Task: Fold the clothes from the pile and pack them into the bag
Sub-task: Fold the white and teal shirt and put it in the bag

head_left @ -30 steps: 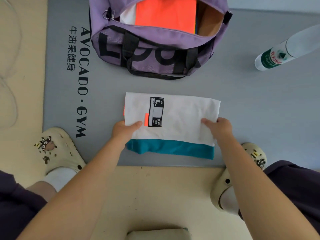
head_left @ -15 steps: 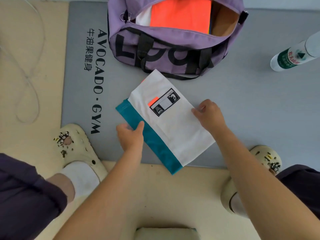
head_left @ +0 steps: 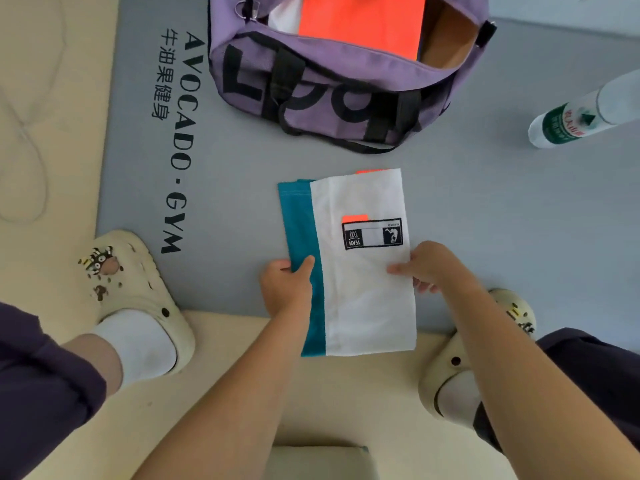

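Hands, two: left hand point(head_left: 287, 285) and right hand point(head_left: 429, 268) each clamped on one folded garment point(head_left: 363, 289); one bag point(head_left: 332, 88) beyond.

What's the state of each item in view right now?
purple bag: unzipped, open
orange garment: folded, inside bag
white-and-teal garment: folded, flat on mat
left hand: pinching teal edge
right hand: gripping white edge
water bottle: lying on its side
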